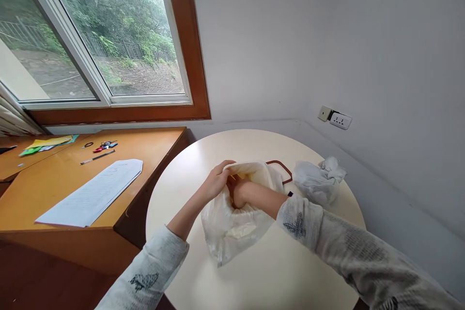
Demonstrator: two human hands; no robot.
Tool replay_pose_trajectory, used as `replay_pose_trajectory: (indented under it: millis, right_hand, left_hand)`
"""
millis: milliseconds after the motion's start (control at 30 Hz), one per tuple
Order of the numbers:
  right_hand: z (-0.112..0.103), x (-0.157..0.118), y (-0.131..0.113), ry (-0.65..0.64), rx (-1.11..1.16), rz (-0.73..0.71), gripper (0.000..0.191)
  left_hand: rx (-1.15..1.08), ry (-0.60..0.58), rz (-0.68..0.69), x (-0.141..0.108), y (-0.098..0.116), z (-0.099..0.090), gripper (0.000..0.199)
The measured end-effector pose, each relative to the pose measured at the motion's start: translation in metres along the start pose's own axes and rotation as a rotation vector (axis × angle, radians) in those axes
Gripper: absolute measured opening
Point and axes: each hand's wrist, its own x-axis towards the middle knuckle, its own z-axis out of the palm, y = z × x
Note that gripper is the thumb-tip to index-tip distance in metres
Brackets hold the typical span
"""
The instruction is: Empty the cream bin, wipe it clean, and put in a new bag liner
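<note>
A translucent white plastic bag (232, 232) is draped around the rim of a pale, open-topped container on the round table. My left hand (217, 180) grips the bag at the upper left of the opening, fingers closed over the edge. Down inside the opening is my right hand (240, 192), its wrist bent and its fingers mostly hidden, so what they touch does not show. Something yellowish shows within, near the right hand. A brown angular handle (286, 170) sticks out behind the bag on the right.
A crumpled white plastic bag (316, 181) lies right of the container on the round table (181, 169). To the left, a wooden desk (160, 147) carries papers (94, 191), a pen (98, 157) and keys (105, 146). A wall socket (340, 120) is at the right.
</note>
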Motion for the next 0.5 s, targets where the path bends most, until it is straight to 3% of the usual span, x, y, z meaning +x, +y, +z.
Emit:
replay_pose_trajectory:
  millis: [133,267,367,500]
  right_hand:
    - [-0.005,-0.002,-0.009,-0.132,-0.107,0.179,0.047]
    - [-0.012,-0.008,-0.011,-0.057,-0.064,0.124,0.029]
    - [-0.014,-0.013,0.000,-0.073,-0.049,0.076,0.014]
    - [-0.012,-0.021,0.017,0.013,0.005,0.067,0.019]
  left_hand:
    - [-0.008,-0.011,-0.038,-0.002,0.002,0.000,0.040]
    - [0.025,-0.037,-0.069,-0.002,-0.001,-0.004,0.041]
    - [0.098,-0.014,-0.053,-0.001,-0.006,-0.007,0.040]
    - [0.130,-0.005,-0.045,0.001,-0.010,-0.008,0.039]
